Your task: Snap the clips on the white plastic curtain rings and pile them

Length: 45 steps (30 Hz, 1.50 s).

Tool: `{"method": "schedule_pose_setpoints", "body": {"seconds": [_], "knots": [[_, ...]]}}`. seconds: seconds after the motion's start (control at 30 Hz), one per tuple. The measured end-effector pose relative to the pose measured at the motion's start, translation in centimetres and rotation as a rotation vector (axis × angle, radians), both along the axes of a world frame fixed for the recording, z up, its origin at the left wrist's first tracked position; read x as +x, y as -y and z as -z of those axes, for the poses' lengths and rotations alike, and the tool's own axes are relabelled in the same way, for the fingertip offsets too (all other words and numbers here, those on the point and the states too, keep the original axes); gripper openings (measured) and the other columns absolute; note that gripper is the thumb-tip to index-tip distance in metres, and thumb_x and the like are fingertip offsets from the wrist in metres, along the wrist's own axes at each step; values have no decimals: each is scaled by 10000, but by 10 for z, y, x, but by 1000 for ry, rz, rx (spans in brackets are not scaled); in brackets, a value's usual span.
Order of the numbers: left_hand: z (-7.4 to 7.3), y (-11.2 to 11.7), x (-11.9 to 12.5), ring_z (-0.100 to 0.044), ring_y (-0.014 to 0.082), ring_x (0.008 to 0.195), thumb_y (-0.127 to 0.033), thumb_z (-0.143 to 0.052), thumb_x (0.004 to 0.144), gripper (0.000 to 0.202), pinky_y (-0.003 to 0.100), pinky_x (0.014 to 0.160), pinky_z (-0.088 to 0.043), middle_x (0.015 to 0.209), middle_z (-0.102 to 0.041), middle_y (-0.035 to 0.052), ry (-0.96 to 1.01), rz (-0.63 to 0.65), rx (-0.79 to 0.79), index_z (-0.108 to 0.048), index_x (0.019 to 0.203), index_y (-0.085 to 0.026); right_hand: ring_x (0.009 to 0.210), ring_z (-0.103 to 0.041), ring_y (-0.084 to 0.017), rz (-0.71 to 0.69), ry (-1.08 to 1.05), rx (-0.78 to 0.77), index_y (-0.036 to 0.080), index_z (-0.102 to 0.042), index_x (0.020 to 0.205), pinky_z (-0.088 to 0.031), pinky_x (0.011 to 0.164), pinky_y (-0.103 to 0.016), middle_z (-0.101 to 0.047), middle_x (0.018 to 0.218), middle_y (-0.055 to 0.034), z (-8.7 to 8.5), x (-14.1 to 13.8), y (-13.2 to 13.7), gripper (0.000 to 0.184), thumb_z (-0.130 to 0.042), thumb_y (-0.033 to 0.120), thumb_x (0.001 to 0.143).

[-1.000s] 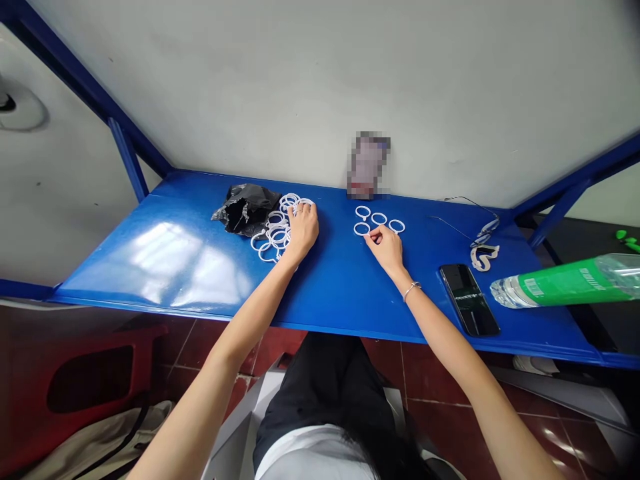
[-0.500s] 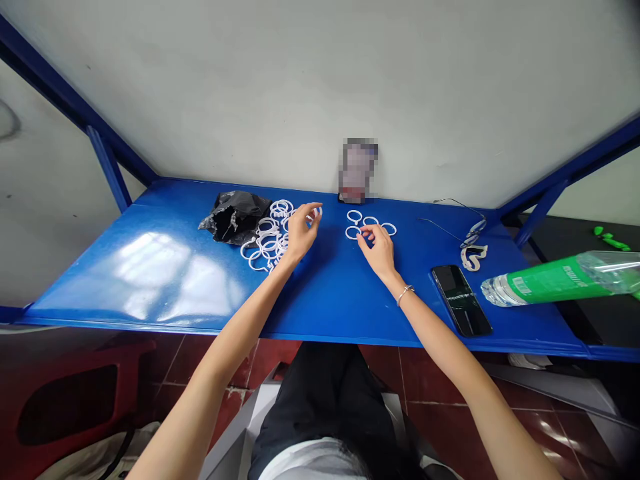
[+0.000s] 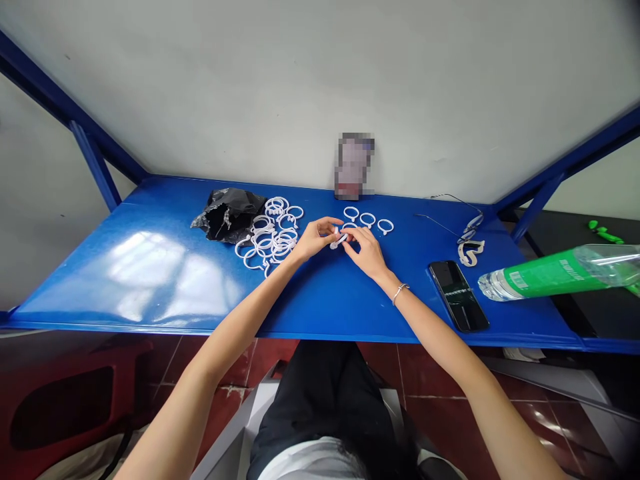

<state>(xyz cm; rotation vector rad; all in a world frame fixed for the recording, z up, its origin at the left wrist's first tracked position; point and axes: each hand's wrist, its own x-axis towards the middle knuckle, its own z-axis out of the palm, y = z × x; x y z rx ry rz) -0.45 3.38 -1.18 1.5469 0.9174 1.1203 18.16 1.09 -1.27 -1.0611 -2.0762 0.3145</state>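
Item: white ring (image 3: 340,239), pinched between my fingers (image 3: 326,228), mostly covered; clasp unreadable to me. Item: upright object (image 3: 354,167) beyond the fingertips, pixelated. Item: green-labelled bottle (image 3: 550,275), far right of the fingers, cut by the edge.

left hand (image 3: 313,238) lifted from pile (image 3: 270,235), joined right hand (image 3: 369,253), both pinching ring (image 3: 341,239)
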Motion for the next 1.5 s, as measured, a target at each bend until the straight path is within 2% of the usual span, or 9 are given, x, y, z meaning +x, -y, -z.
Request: {"method": "schedule_pose_setpoints", "body": {"seconds": [0.13,0.4,0.5,0.6,0.77,0.87,1.03,1.27,1.5], "knots": [[-3,1,1,-642,138,685,-404,-743,746,382,268,655,-539,761,-654,23,87,-60,-10,-680,1033,-159,786,-598,-219,36,-53,4,227,-650,972,-508,750,-371,-677,838,-46,-2,1,1,138,-520,271,956],[6,-14,-14,-605,122,657,-455,-661,791,347,263,623,-517,745,-633,17,175,-349,-10,-617,1001,-183,784,-629,-218,20,-76,37,244,-637,920,-512,743,-360,-705,864,-55,-1,0,1,307,-440,464,1002],[8,-17,-20,-589,132,651,-350,-599,831,208,266,629,-503,701,-602,5,-3,-463,78,-626,963,-191,775,-630,-216,28,-101,39,243,-630,904,-513,736,-355,-699,844,-52,-3,1,2,302,-452,470,996],[8,-14,-22,-604,178,714,-180,-538,829,151,321,712,-505,745,-617,30,-410,-555,247,-652,926,-195,767,-638,-217,24,-140,47,237,-629,868,-515,718,-355,-692,807,-48,-5,1,3,282,-487,451,985],[4,-3,-12,-619,317,1024,-142,-539,847,208,467,899,-477,1092,-646,154,-828,-526,333,-648,1022,-166,782,-656,-221,37,-135,61,235,-646,828,-527,711,-358,-712,822,-52,-7,0,4,265,-529,425,970],[-2,6,-5,-545,311,1221,-296,-511,938,280,481,1039,-429,1277,-589,167,-691,-446,427,-607,1167,-168,767,-658,-214,45,-145,60,233,-663,852,-536,728,-356,-715,817,-48,-6,0,4,238,-547,407,964],[-6,19,9,-436,256,1396,-479,-441,982,560,392,1103,-432,1498,-455,148,-392,-24,484,-383,1457,-188,749,-664,-205,5,-170,118,227,-646,866,-540,702,-340,-723,821,-44,-3,1,3,187,-547,350,967],[-7,22,17,-599,247,1232,-500,-486,970,528,352,967,-540,1402,-556,145,-179,0,391,-417,1409,-215,735,-662,-202,-28,-155,163,228,-618,851,-539,667,-333,-704,787,-37,-1,0,2,132,-551,271,957],[-5,21,18,-689,177,942,-505,-617,901,498,300,840,-581,1186,-667,128,-165,-145,397,-535,1268,-178,782,-669,-204,-15,-218,150,232,-582,990,-564,711,-351,-706,902,-47,-4,-1,5,141,-508,153,900]]}}
